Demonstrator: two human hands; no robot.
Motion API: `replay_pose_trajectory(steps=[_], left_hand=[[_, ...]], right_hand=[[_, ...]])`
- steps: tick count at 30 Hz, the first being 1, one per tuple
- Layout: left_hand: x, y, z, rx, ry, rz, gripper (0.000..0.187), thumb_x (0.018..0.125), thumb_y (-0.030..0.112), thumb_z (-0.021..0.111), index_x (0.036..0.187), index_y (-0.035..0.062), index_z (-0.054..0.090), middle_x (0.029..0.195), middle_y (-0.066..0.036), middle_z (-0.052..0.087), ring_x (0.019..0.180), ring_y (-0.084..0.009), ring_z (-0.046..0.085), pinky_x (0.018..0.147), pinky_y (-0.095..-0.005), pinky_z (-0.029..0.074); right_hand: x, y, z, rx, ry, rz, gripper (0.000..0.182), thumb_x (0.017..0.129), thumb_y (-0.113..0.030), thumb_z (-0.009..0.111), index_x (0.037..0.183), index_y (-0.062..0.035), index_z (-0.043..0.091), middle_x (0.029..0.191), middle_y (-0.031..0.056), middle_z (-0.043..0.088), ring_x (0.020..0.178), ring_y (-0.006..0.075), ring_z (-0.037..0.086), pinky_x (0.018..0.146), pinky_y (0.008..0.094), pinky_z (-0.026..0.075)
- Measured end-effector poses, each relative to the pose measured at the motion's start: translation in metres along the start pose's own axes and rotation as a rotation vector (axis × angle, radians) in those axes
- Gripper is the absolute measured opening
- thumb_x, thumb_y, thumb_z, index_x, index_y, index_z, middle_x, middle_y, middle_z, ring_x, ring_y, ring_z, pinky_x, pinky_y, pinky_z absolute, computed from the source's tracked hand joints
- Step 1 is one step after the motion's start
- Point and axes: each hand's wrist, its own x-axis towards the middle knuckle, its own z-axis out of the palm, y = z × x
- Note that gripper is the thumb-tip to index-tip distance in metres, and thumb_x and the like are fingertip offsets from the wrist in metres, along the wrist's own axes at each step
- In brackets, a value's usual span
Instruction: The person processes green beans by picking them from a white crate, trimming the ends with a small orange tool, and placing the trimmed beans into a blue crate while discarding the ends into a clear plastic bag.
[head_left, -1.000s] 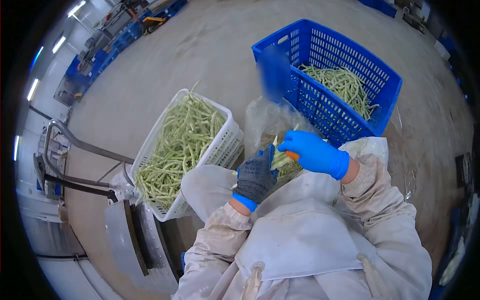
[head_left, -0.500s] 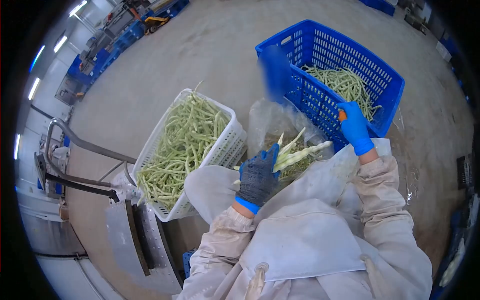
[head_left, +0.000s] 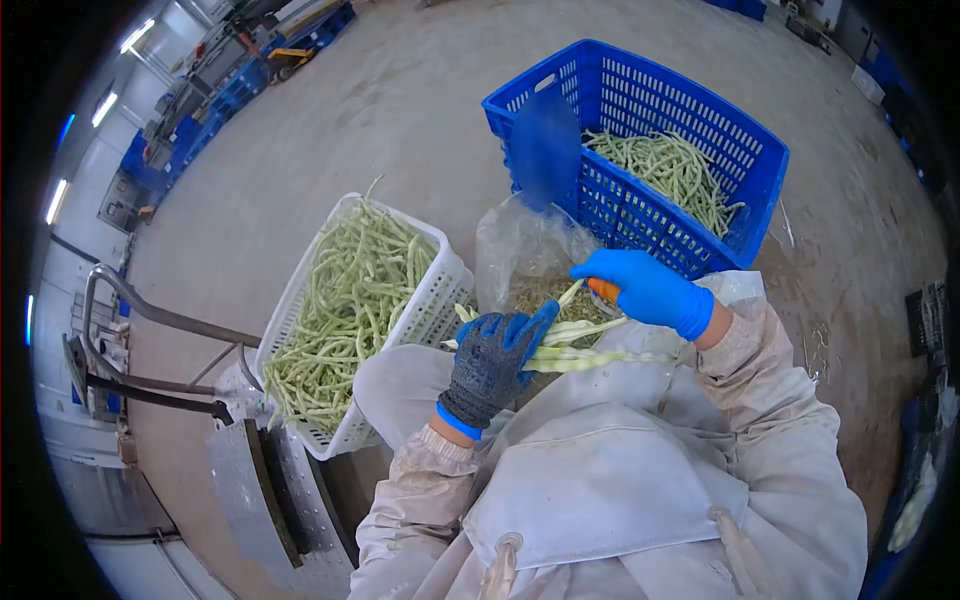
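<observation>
My left hand [head_left: 492,362], in a dark grey and blue glove, is closed round a small bunch of pale green long beans [head_left: 590,358] above my lap. Just right of it, my right hand [head_left: 650,290] in a blue glove grips an orange-handled tool [head_left: 604,289]. The tool's working end is hidden or too small to make out, close to the tip of one bean. Beneath the hands sits a clear plastic bag [head_left: 520,250] with green trimmings in it.
On my left stands a white basket [head_left: 447,290] heaped with long beans [head_left: 350,290]. A blue crate [head_left: 640,213] ahead to the right holds more beans [head_left: 675,170]. A metal tube handle [head_left: 170,312] and a metal plate [head_left: 250,490] are at the left.
My right hand has come from beside the blue crate down and left to the beans. The left hand still holds its bunch, now lying flatter. The view has shifted slightly.
</observation>
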Motion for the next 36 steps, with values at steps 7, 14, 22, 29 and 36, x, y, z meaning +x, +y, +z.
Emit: replay_pose_trajectory(steps=[7,14,22,29,36], left_hand=[[-0.002,-0.005,-0.001,-0.174,0.051,0.025,0.067,0.064,0.023,0.069,0.127,0.0127,0.049,0.091,-0.007,0.059,0.081,-0.0256,0.057,0.070,-0.0392,0.044],[0.003,-0.001,-0.010,-0.038,-0.136,0.031,0.063,0.064,0.022,0.068,0.125,0.0159,0.051,0.084,-0.006,0.057,0.078,-0.0239,0.058,0.067,-0.0383,0.044],[0.018,0.016,0.007,0.088,-0.462,0.363,0.047,0.068,0.017,0.063,0.115,0.0172,0.056,0.078,-0.005,0.057,0.070,-0.0230,0.060,0.057,-0.0393,0.044],[0.013,-0.010,0.006,-0.019,-0.431,0.275,0.066,0.064,0.022,0.069,0.126,0.0146,0.046,0.082,-0.008,0.060,0.071,-0.0275,0.061,0.060,-0.0412,0.046],[-0.005,-0.017,0.044,-0.038,-0.333,-0.065,0.067,0.065,0.024,0.069,0.126,0.0094,0.044,0.088,-0.012,0.063,0.073,-0.0295,0.062,0.063,-0.0429,0.046]], right_hand=[[-0.007,-0.004,0.003,-0.242,0.034,-0.152,0.029,0.080,-0.002,0.055,0.108,-0.0052,0.057,0.083,0.0129,0.058,0.076,0.0304,0.058,0.066,0.0370,0.047],[-0.005,-0.014,0.006,-0.667,-0.137,-0.131,0.013,0.070,-0.007,0.055,0.083,-0.0076,0.056,0.074,0.0111,0.057,0.069,0.0279,0.059,0.058,0.0387,0.047],[-0.004,-0.008,0.027,-0.435,-0.580,-0.352,0.009,0.065,-0.012,0.057,0.071,-0.0063,0.062,0.067,0.0170,0.061,0.063,0.0369,0.059,0.052,0.0428,0.047],[0.000,-0.003,0.007,0.351,-0.734,0.176,0.018,0.080,-0.013,0.053,0.091,-0.0052,0.064,0.075,0.0112,0.064,0.065,0.0212,0.062,0.062,0.0341,0.048],[0.009,-0.014,0.019,0.191,-0.361,-0.068,0.016,0.085,-0.018,0.055,0.092,-0.0086,0.064,0.077,0.0139,0.064,0.068,0.0275,0.062,0.063,0.0376,0.047]])
